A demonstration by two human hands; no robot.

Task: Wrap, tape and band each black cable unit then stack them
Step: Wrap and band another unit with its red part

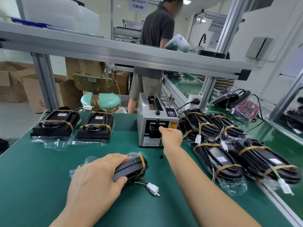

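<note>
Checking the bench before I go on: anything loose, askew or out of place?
One thing: a small black piece lies loose on the green mat, in front of the tape dispenser by the right forearm. I cannot tell what it is. The banded units look orderly.

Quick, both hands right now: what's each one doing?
Left hand: grips the bagged black cable unit on the green mat.
Right hand: reaching at the tape dispenser outlet; whether it pinches tape cannot be told.

Seven cable units [129, 169], one tape dispenser [155, 126]
</note>
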